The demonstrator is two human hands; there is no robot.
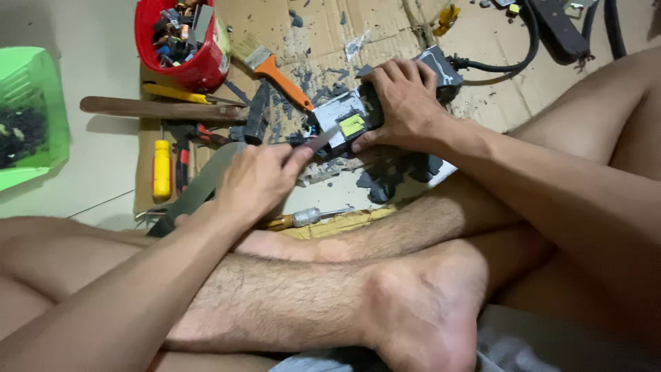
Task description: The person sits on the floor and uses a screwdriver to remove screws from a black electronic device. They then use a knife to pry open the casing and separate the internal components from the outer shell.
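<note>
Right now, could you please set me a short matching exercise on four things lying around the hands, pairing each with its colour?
Things:
1. Basket
2. Screwdriver handle
3. Paintbrush handle
4. Plastic bin

Colours:
A. Orange
B. Green
C. Red
D. Yellow

Pairs: 1-C, 2-D, 3-A, 4-B

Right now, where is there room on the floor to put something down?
The pale floor between the green basket and the yellow screwdriver is bare. So is the cardboard right of the black cable. It is crowded between the red basket and the grey box: tools and grey chips.
</note>
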